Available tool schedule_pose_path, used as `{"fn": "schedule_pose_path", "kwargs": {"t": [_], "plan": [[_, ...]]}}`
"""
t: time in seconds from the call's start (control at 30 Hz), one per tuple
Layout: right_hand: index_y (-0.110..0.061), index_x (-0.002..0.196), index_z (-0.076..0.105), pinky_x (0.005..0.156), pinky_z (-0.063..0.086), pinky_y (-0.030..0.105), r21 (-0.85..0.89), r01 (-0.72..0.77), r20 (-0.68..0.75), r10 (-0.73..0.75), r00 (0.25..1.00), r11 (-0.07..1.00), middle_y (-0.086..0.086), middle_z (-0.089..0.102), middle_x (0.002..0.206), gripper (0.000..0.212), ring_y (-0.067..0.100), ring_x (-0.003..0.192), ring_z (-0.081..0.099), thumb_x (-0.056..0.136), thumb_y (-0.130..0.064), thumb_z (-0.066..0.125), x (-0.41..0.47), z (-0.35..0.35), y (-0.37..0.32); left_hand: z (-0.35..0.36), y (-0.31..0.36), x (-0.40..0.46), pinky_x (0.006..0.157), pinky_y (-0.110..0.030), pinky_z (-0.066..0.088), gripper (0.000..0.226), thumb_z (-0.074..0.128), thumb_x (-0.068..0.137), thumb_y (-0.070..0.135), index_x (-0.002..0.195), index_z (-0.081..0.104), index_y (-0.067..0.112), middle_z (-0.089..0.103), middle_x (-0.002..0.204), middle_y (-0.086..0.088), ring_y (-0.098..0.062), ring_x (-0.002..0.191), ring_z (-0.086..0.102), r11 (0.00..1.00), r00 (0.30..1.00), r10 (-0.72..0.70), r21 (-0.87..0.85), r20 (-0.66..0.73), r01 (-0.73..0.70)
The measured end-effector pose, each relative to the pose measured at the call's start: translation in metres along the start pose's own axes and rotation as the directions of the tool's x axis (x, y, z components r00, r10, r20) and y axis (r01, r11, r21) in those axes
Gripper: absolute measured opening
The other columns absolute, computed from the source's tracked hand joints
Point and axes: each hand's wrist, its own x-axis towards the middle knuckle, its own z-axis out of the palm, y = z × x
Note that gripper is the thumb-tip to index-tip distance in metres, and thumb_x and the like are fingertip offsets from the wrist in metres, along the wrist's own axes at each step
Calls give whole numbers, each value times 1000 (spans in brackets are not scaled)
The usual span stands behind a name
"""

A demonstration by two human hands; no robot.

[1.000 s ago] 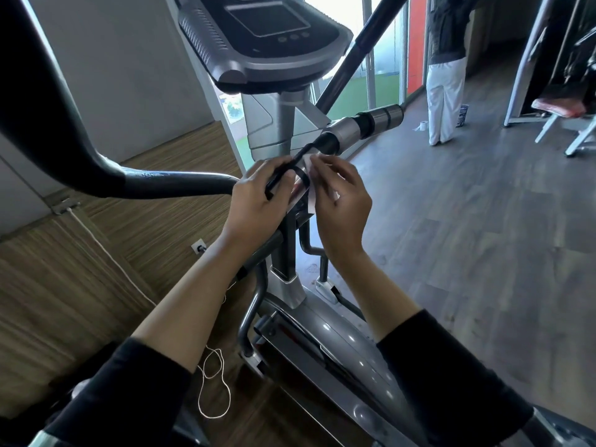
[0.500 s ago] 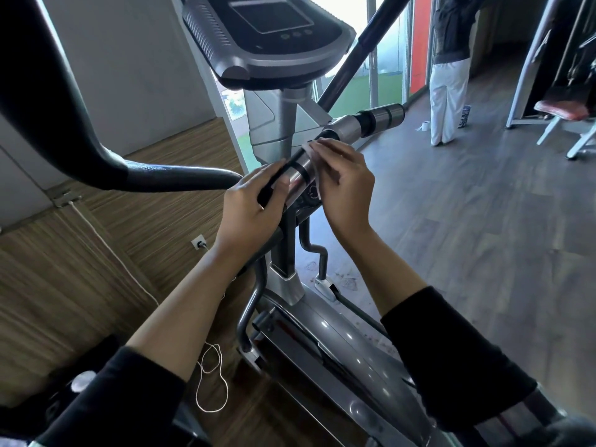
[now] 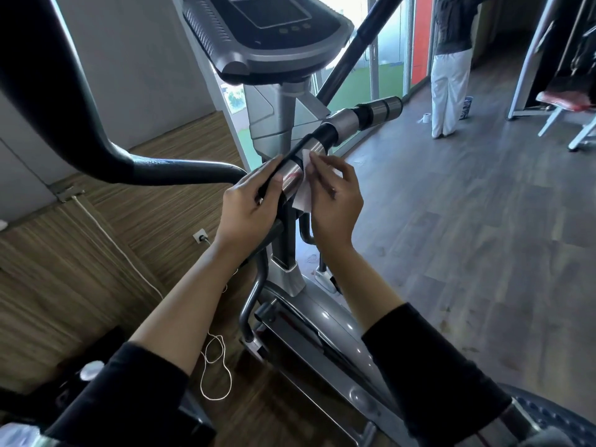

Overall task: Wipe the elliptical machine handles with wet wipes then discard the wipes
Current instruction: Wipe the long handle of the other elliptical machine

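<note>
The elliptical's short fixed handle (image 3: 346, 122), black with silver metal bands, slants up to the right under the console (image 3: 274, 33). My left hand (image 3: 250, 204) grips the lower part of this handle, thumb over the black strip. My right hand (image 3: 335, 195) pinches a white wet wipe (image 3: 303, 193) and presses it against the silver band just beside my left hand. Part of the wipe hangs below the handle. A long black moving handle (image 3: 96, 133) curves across the left.
A person in white trousers (image 3: 448, 82) stands at the far right by the glass door, with a tissue roll (image 3: 426, 117) on the floor nearby. A white cable (image 3: 214, 372) lies on the wooden floor. A bench frame (image 3: 574, 114) stands at the far right.
My right hand has slid the wipe slightly down along the silver band, and more of the wipe now shows below the handle. My left hand stays gripping the handle.
</note>
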Motion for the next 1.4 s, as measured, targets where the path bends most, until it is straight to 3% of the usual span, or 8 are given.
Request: {"fn": "schedule_pose_path", "kwargs": {"t": [0.33, 0.43, 0.6, 0.73, 0.83, 1.07, 1.23, 1.4], "plan": [[-14, 102, 73, 89, 54, 33, 158, -349, -81, 364, 928, 924, -12, 61, 95, 17, 10, 96, 63, 86, -14, 67, -11, 12, -19, -11, 3, -1, 99, -8, 39, 33, 55, 97, 14, 130, 59, 11, 63, 128, -5, 0, 114, 55, 997, 996, -76, -2, 46, 76], [-13, 98, 72, 86, 55, 30, 196, -387, -65, 406, 912, 901, -10, 62, 94, 14, 9, 94, 64, 86, -12, 67, -19, 14, -24, -10, 4, -2, 94, -5, 39, 34, 54, 97, 13, 130, 59, 10, 62, 128, -5, 1, 113, 54, 995, 994, -95, -36, 50, 96], [-10, 98, 71, 68, 48, 8, 157, -333, -30, 342, 939, 930, -11, 58, 89, 13, -14, 79, 58, 87, -8, 65, -33, 12, -23, -7, -3, -1, 88, -9, 45, 33, 54, 98, 17, 130, 59, 12, 65, 125, -4, -12, 107, 63, 995, 996, -74, -65, 55, 77], [-7, 104, 72, 71, 40, 1, -27, -208, -88, 205, 975, 978, -2, 57, 93, 18, -18, 76, 53, 87, -11, 65, -14, 14, -26, -8, -10, 1, 89, -6, 43, 32, 56, 96, 14, 128, 61, 12, 63, 120, 6, 1, 104, 59, 987, 997, -57, -146, 55, 65], [-11, 105, 72, 71, 37, -1, -108, -196, -109, 185, 977, 975, -3, 58, 92, 19, -19, 75, 53, 88, -14, 65, -12, 16, -25, -12, -15, 4, 85, 2, 36, 32, 55, 96, 12, 127, 61, 9, 61, 116, 8, 8, 103, 54, 985, 995, -18, -172, 93, 34], [-14, 104, 73, 71, 37, 0, -233, -144, -167, 106, 980, 962, -10, 58, 85, 17, -16, 75, 54, 89, -16, 64, -29, 25, -26, -16, -27, 8, 81, -9, 46, 33, 53, 98, 18, 130, 60, 16, 70, 111, -3, 3, 86, 59, 965, 985, 4, -260, 173, 42], [-17, 104, 73, 70, 35, -1, -312, -153, -169, 103, 980, 938, -11, 57, 84, 18, -18, 73, 52, 88, -15, 64, -16, 29, -32, -14, -31, 8, 78, -7, 45, 34, 54, 98, 18, 131, 59, 16, 68, 118, -14, -16, 93, 65, 899, 969, -95, -399, 227, 181], [-16, 105, 72, 69, 37, 2, -328, -130, -169, 77, 983, 936, -9, 59, 82, 18, -10, 72, 55, 88, -15, 64, -37, 28, -30, -14, -37, 7, 90, -31, 53, 33, 53, 99, 16, 131, 58, 16, 70, 95, 11, -4, 85, 61, 854, 966, -72, -484, 250, 189]]}}
